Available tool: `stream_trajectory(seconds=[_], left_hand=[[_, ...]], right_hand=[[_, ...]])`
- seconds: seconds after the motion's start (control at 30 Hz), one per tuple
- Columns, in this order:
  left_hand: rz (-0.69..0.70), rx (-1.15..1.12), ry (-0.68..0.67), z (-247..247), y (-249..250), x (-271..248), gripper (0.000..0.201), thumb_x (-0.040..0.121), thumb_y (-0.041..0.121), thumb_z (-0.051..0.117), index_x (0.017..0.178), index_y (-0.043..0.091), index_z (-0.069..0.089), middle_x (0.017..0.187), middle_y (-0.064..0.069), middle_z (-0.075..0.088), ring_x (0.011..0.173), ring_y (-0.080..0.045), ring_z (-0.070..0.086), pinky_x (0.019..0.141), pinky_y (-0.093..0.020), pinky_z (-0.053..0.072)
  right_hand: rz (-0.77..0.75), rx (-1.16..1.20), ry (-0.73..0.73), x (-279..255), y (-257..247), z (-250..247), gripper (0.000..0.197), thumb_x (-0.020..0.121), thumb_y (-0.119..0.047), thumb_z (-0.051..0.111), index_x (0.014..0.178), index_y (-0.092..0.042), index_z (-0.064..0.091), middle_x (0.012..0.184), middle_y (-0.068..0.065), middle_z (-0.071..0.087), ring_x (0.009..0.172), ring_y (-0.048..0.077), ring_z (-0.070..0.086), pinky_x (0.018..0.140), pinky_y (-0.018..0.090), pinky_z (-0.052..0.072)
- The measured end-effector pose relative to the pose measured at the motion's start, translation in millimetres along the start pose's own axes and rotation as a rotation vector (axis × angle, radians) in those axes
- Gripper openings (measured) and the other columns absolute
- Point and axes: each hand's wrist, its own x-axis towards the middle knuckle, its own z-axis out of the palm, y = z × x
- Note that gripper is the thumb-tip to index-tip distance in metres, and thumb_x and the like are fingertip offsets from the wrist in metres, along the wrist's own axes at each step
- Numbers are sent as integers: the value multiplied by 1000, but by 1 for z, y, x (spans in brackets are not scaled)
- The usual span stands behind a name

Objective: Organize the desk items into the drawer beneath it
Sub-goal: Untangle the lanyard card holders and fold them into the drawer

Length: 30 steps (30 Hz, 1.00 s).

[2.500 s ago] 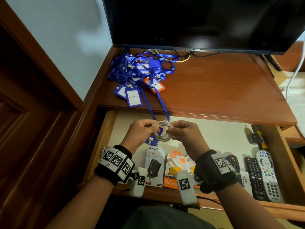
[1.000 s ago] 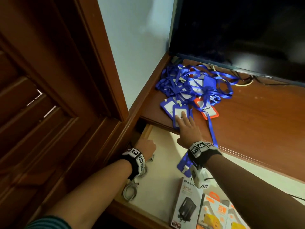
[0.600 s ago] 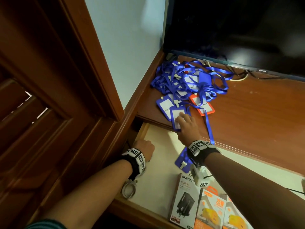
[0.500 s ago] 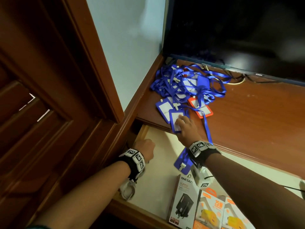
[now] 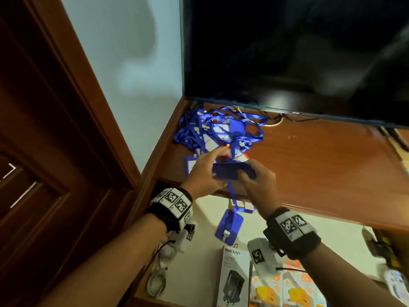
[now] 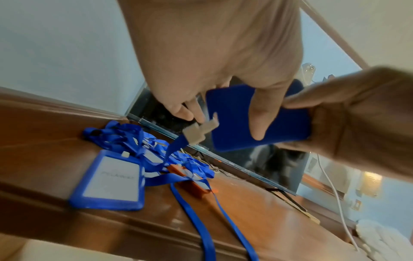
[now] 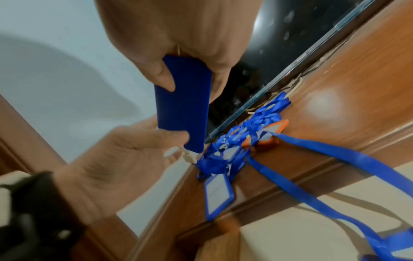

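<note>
Both hands have hold of one blue badge holder [image 5: 232, 173], lifted just above the front edge of the desk [image 5: 321, 165]. Right hand [image 5: 257, 182] pinches one end between thumb and curled fingers; left hand [image 5: 203, 171] grips the other end, by the white clip [image 6: 198, 131]. Its strap runs back into the tangled pile of lanyards [image 5: 219, 131] sitting by the TV [image 5: 287, 52]. Another badge holder [image 5: 230, 227] lies in the open drawer [image 5: 208, 218] below, along with charger boxes [image 5: 234, 278] and a coiled white cable [image 5: 157, 282].
</note>
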Motion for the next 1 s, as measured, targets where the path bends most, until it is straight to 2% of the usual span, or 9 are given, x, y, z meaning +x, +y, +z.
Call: stream_trajectory(seconds=[0.1,0.23,0.33,0.47,0.53,0.63,0.73,0.87,1.0], left_hand=[[-53,-139,-87,16,7,8,66,71,2,77,129,19,51,112,-5,64,102,-16,62,86,-29,54],[-122,53,-105,29,7,23,7,83,11,70,86,17,67,77,2,67,78,-14,63,75,-20,48],[-138,233,-123,29,-2,38,19,89,25,65,71,23,63,60,7,61,64,-14,58,65,-19,43],[-110,288,16,14,-12,58,5,86,12,68,85,8,70,72,-14,68,74,-31,64,71,-36,46],[-138,327,52,3,-17,67,11,85,9,65,92,2,70,81,-22,69,81,-36,65,75,-39,47],[-172,340,132,-11,-18,77,17,84,11,64,98,4,72,87,-21,71,88,-36,66,82,-40,49],[-217,273,187,-11,-10,76,18,82,1,66,99,5,72,96,-18,71,95,-32,64,86,-38,46],[-235,26,165,17,8,57,18,83,-3,66,96,9,69,84,-14,64,85,-28,59,86,-37,46],[-293,-200,-2,59,53,25,10,89,2,63,96,8,68,81,-7,66,73,-12,60,66,-8,46]], right_hand=[[78,162,18,-7,-8,-29,8,80,-3,60,73,-8,59,62,-2,56,59,1,45,58,21,39],[129,310,134,-9,-3,-72,5,86,-3,60,81,-3,63,74,15,62,71,14,54,69,29,44],[166,312,261,-11,5,-110,6,90,-1,57,90,0,63,89,25,65,80,24,58,78,37,47],[261,312,463,-23,26,-166,18,94,-1,52,92,-14,65,92,13,68,87,22,62,81,35,51],[318,365,573,-33,39,-189,19,94,0,49,95,-13,64,93,11,66,86,23,63,73,31,56],[443,438,748,-55,63,-215,16,95,-2,48,104,-6,60,94,16,62,79,22,62,53,21,53],[575,433,862,-79,88,-230,15,95,-9,49,92,-18,60,96,18,61,80,28,59,47,21,49],[531,434,791,-104,86,-229,22,97,-7,47,90,-20,64,87,1,65,84,19,61,62,27,54],[428,436,656,-119,71,-211,21,96,-7,52,101,-12,71,92,1,70,87,11,63,79,24,51]])
